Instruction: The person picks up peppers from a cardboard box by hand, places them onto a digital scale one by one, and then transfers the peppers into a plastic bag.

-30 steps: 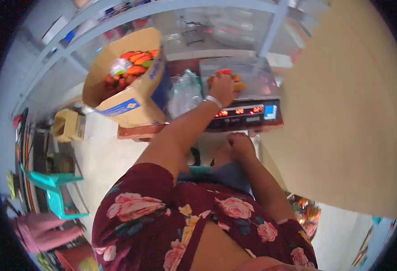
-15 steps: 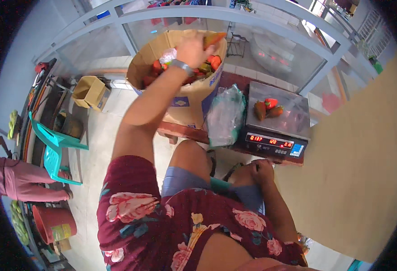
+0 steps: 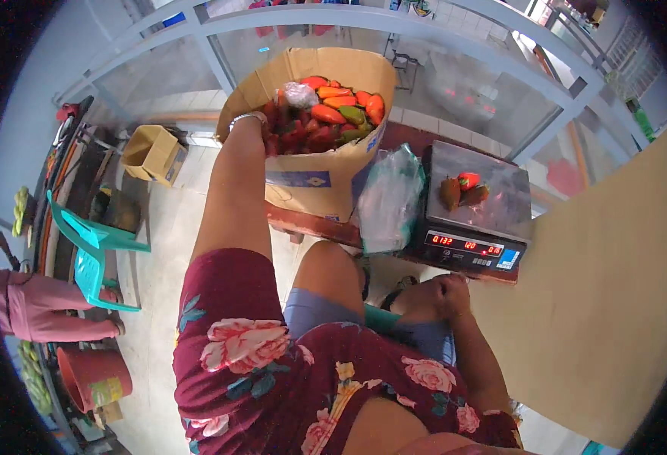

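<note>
Near the top centre of the frame, the left hand (image 3: 267, 121) was buried among the peppers (image 3: 332, 114) heaped in the open cardboard box (image 3: 311, 178); whether its fingers gripped any could not be told. The right hand (image 3: 449, 292), lower right of centre, rested curled in a loose fist on the knee, holding nothing visible. Right of the box, a few peppers lay on the digital scale (image 3: 493, 189), with a clear plastic bag (image 3: 390, 197) between them.

Produce stall, weighing scale (image 3: 474, 220), box of peppers (image 3: 320, 136)
</note>
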Tool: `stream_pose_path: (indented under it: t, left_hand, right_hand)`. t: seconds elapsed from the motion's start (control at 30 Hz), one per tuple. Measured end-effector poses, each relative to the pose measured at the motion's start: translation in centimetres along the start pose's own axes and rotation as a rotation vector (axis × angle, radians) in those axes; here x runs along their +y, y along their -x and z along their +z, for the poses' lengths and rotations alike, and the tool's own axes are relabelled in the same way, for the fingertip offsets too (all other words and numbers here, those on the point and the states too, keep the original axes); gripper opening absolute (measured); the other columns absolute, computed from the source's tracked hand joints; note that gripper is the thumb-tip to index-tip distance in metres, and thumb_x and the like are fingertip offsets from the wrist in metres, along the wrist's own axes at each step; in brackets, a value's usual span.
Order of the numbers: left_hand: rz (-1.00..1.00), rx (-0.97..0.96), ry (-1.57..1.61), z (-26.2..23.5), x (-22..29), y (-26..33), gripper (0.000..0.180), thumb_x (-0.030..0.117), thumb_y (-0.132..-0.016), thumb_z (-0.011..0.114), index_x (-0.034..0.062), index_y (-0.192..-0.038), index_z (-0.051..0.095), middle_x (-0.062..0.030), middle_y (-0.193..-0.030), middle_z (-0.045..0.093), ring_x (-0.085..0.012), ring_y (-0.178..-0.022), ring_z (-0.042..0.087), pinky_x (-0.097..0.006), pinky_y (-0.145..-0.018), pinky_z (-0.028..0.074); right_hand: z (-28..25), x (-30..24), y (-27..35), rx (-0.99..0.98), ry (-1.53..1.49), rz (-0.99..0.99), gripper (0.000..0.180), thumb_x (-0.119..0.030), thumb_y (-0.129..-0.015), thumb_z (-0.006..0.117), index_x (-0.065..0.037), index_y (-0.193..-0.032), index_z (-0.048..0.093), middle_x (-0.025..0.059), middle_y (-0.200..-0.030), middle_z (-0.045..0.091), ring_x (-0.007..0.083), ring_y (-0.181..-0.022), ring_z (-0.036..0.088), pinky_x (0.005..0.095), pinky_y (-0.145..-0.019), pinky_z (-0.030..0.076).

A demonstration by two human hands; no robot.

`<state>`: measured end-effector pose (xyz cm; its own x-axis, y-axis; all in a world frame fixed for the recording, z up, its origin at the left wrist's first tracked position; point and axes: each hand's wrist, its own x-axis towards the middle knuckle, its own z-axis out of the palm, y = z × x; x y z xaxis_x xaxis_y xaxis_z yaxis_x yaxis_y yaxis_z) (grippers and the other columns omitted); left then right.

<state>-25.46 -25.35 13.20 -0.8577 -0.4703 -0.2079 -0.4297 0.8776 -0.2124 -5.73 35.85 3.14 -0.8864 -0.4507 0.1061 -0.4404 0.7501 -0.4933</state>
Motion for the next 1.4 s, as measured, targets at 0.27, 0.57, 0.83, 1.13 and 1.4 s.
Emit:
stream_pose_path:
  t: [0.27,0.57,0.83,1.13,1.4]
  left_hand:
    - [0.164,-0.074,0.532,-4.9,-3.2,0.8,0.054,0.036,-0.086,0.058,0.0039,-0.128,0.046,-0.0141,-0.109,0.061,-0.0288,-0.093,0.061,-0.036,-0.081,0.052]
    - [0.653,-0.26,1.314,-16.4,10.9,14.7,0.039,0.023,-0.084,0.065,0.0023,-0.115,0.053,-0.0038,-0.105,0.059,-0.0143,-0.096,0.058,-0.027,-0.084,0.049]
    - [1.171,0.221,0.768,-7.6,36.1,25.6,0.041,0.025,-0.075,0.069,0.0007,-0.103,0.052,-0.0172,-0.091,0.063,-0.0309,-0.085,0.063,-0.04,-0.074,0.049]
    - [1.026,0.398,0.438,-1.0,42.7,24.8,0.042,0.034,-0.077,0.062,0.0032,-0.103,0.051,-0.0168,-0.099,0.057,-0.0332,-0.097,0.055,-0.046,-0.081,0.044]
    - [1.022,0.624,0.369,-1.5,41.6,25.4,0.049,0.039,-0.071,0.067,0.0065,-0.104,0.054,-0.0113,-0.106,0.049,-0.0274,-0.1,0.049,-0.042,-0.08,0.04]
  right_hand:
    - [-0.9,-1.5,-0.5,-0.016,-0.018,0.001,0.015,-0.016,-0.075,0.058,-0.008,-0.083,0.067,0.0119,-0.084,0.065,0.03,-0.086,0.059,0.0396,-0.086,0.042]
    - [-0.3,0.1,0.2,-0.068,0.045,0.077,0.021,-0.019,-0.077,0.055,-0.007,-0.091,0.066,0.0119,-0.091,0.065,0.0288,-0.092,0.058,0.0419,-0.094,0.037]
    - [-2.0,0.1,0.5,-0.144,0.062,0.206,0.023,-0.021,-0.078,0.055,-0.008,-0.093,0.066,0.0133,-0.096,0.064,0.0285,-0.092,0.058,0.0376,-0.09,0.041]
    - [-1.5,1.2,1.7,-0.03,0.102,0.112,0.023,-0.022,-0.078,0.053,-0.007,-0.091,0.065,0.0145,-0.093,0.063,0.0307,-0.092,0.058,0.0405,-0.086,0.044]
    - [-1.9,-0.6,1.0,-0.064,0.115,0.104,0.021,-0.024,-0.078,0.054,-0.008,-0.087,0.065,0.0142,-0.088,0.062,0.0299,-0.088,0.058,0.0396,-0.084,0.044]
